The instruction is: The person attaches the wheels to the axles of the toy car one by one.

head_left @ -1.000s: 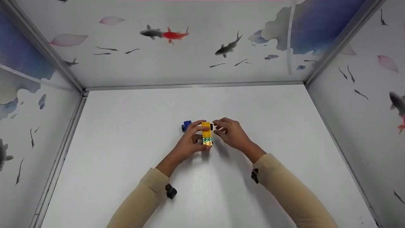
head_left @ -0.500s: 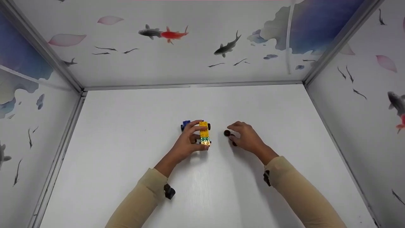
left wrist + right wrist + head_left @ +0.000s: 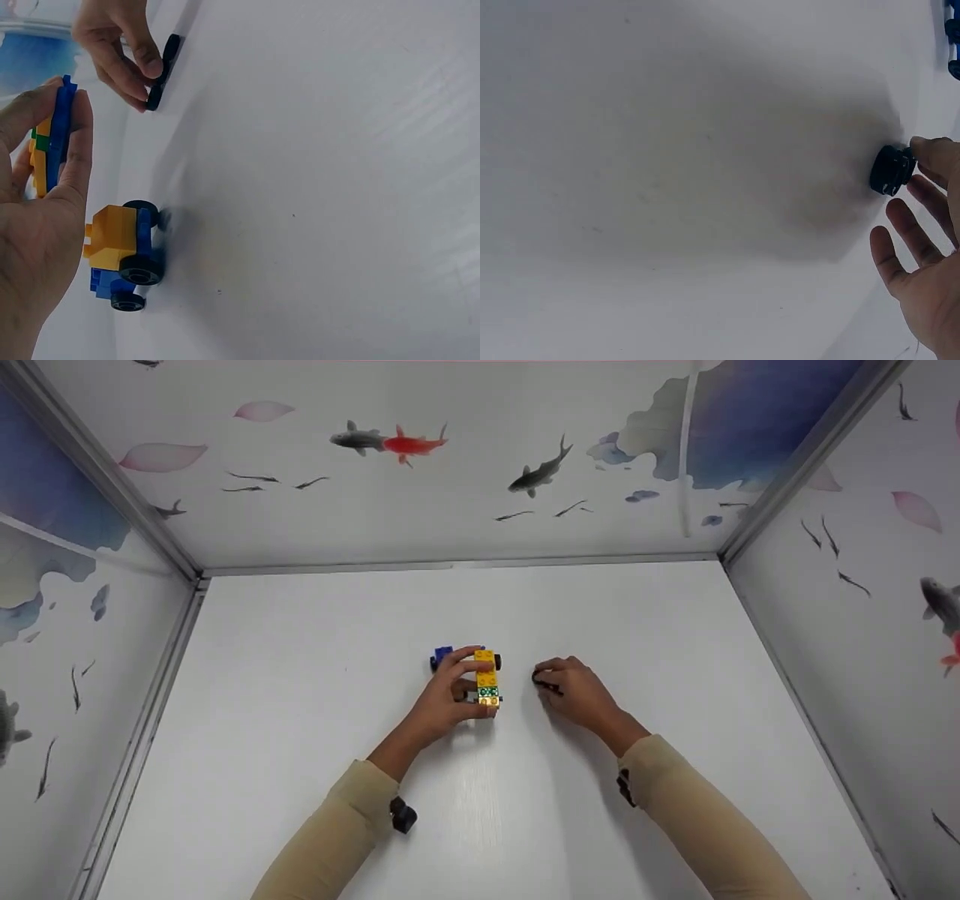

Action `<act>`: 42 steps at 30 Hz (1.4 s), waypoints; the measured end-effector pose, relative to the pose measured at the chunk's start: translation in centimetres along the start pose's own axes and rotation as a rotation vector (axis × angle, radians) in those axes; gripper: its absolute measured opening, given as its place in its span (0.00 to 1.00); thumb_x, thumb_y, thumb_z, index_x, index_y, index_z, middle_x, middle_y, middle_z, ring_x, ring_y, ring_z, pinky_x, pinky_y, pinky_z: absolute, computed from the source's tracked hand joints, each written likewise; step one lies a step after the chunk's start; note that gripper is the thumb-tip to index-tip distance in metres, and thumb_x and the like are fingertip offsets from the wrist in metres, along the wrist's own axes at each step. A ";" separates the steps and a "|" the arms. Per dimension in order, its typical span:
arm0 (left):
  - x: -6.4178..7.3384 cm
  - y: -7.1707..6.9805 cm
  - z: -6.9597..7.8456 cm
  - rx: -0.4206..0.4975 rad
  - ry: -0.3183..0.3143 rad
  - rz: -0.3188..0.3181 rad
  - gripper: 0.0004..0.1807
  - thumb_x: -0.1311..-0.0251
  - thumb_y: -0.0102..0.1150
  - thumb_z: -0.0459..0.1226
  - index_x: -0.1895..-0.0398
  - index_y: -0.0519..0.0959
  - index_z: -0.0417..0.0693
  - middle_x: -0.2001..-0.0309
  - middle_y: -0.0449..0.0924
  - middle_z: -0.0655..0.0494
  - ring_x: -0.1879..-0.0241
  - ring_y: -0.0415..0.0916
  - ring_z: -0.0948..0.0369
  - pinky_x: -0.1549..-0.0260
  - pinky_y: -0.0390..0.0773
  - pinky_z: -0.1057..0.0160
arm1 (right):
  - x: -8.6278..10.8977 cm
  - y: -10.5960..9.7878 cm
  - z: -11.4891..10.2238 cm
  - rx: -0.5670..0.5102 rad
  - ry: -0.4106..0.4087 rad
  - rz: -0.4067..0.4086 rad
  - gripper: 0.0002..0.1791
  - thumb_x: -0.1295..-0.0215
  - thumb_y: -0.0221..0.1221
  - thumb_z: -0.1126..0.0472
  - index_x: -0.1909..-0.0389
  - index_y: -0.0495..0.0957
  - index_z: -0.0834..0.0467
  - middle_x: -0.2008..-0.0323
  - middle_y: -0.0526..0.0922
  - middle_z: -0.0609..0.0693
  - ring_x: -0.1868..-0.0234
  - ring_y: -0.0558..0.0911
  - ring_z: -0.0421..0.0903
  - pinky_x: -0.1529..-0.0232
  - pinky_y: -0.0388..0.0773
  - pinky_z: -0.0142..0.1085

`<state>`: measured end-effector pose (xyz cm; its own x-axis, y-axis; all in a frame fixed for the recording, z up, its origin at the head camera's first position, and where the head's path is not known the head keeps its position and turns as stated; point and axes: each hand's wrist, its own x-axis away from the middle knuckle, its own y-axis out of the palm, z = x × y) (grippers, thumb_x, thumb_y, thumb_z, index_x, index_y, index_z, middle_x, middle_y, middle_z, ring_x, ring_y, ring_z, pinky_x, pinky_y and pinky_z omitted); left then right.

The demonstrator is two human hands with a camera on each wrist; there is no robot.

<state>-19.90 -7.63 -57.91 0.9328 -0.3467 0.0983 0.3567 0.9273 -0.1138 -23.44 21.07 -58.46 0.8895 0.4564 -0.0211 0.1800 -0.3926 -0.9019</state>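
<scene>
My left hand (image 3: pixel 439 701) holds a long toy-brick piece (image 3: pixel 487 679), yellow and green with a blue underside, between thumb and fingers. Partly hidden behind that hand, a toy vehicle (image 3: pixel 116 244) of yellow and blue bricks stands on black wheels. Off to the right, my right hand (image 3: pixel 581 694) pinches at a small group of black toy wheels (image 3: pixel 891 169) low on the tabletop. The left wrist view shows one wheel (image 3: pixel 172 46) beyond the fingertips and another by the lower fingers. Which wheel is gripped is partly covered by the fingers.
A white tabletop (image 3: pixel 337 735) lies under everything. Printed panels with fish stand on three sides, and a metal strip (image 3: pixel 465 563) runs along the back edge. Dark wrist cameras (image 3: pixel 403 815) hang under both sleeves.
My right hand has moved from beside the brick piece rightward to the black wheels, and its fingers have closed in on them. The left hand stays nearly still with its piece.
</scene>
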 end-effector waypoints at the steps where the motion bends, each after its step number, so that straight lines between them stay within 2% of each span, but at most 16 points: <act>1: 0.0 0.0 0.0 -0.003 -0.001 0.002 0.38 0.41 0.83 0.33 0.29 0.81 0.66 0.14 0.53 0.67 0.31 0.79 0.51 0.37 0.87 0.58 | 0.0 0.1 0.0 -0.004 0.002 0.007 0.15 0.25 0.69 0.65 0.41 0.90 0.63 0.36 0.88 0.58 0.36 0.85 0.60 0.32 0.84 0.55; 6: 0.1 0.0 -0.1 -0.011 0.002 0.005 0.38 0.41 0.83 0.33 0.29 0.81 0.67 0.14 0.53 0.66 0.31 0.80 0.51 0.39 0.88 0.59 | -0.1 0.5 -0.3 -0.005 0.018 0.040 0.11 0.27 0.70 0.69 0.47 0.91 0.63 0.42 0.90 0.57 0.39 0.87 0.58 0.33 0.84 0.56; 12: 0.1 0.0 -0.1 -0.003 0.006 0.010 0.39 0.42 0.83 0.32 0.28 0.81 0.66 0.14 0.53 0.67 0.32 0.80 0.52 0.41 0.88 0.61 | -0.3 0.7 -0.6 -0.005 0.036 0.069 0.09 0.28 0.70 0.69 0.51 0.92 0.58 0.48 0.91 0.53 0.44 0.87 0.56 0.39 0.85 0.57; 20: -0.1 0.0 -0.1 0.026 0.018 0.014 0.39 0.42 0.83 0.31 0.27 0.81 0.63 0.14 0.53 0.65 0.33 0.81 0.52 0.35 0.86 0.51 | -0.2 0.3 -0.5 -0.046 0.026 0.120 0.17 0.29 0.71 0.67 0.41 0.88 0.56 0.46 0.91 0.53 0.43 0.86 0.58 0.39 0.82 0.63; 25: -0.2 0.0 -0.2 0.049 0.010 0.015 0.39 0.41 0.83 0.31 0.27 0.81 0.63 0.14 0.54 0.66 0.33 0.81 0.52 0.35 0.87 0.53 | -0.1 -0.3 -0.5 -0.070 0.026 0.127 0.19 0.29 0.73 0.66 0.39 0.88 0.56 0.45 0.90 0.53 0.43 0.85 0.58 0.39 0.82 0.64; 29: -0.2 0.0 -0.2 0.058 0.011 0.021 0.38 0.41 0.83 0.30 0.28 0.81 0.63 0.15 0.55 0.66 0.33 0.81 0.52 0.35 0.87 0.55 | -0.2 -0.8 -0.7 -0.113 0.012 0.130 0.19 0.27 0.72 0.64 0.37 0.88 0.57 0.43 0.89 0.54 0.42 0.84 0.58 0.41 0.81 0.61; 34: -0.3 0.0 0.0 0.060 0.019 0.015 0.38 0.40 0.82 0.30 0.28 0.81 0.63 0.14 0.54 0.66 0.33 0.81 0.52 0.35 0.87 0.57 | 0.0 -0.9 -1.0 -0.182 -0.008 0.123 0.20 0.25 0.71 0.62 0.35 0.87 0.60 0.44 0.84 0.56 0.44 0.81 0.57 0.46 0.78 0.52; 39: -0.4 0.0 0.2 0.058 0.023 0.020 0.38 0.40 0.82 0.31 0.28 0.80 0.64 0.14 0.53 0.66 0.33 0.82 0.53 0.35 0.86 0.58 | 0.1 -0.8 -1.6 -0.262 0.008 0.097 0.19 0.22 0.68 0.59 0.34 0.87 0.59 0.45 0.83 0.54 0.44 0.82 0.53 0.42 0.84 0.49; 42: -0.4 0.1 0.1 0.052 0.030 0.024 0.38 0.40 0.82 0.32 0.28 0.80 0.64 0.14 0.53 0.67 0.33 0.82 0.53 0.34 0.86 0.58 | 0.1 -0.7 -2.1 -0.318 0.013 0.071 0.17 0.21 0.67 0.57 0.37 0.88 0.57 0.47 0.83 0.52 0.45 0.83 0.50 0.43 0.86 0.47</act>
<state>-20.27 -7.41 -57.84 0.9426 -0.3274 0.0663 0.3315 0.9412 -0.0645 -22.56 19.72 -56.97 0.9094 0.4095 -0.0722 0.2376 -0.6542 -0.7181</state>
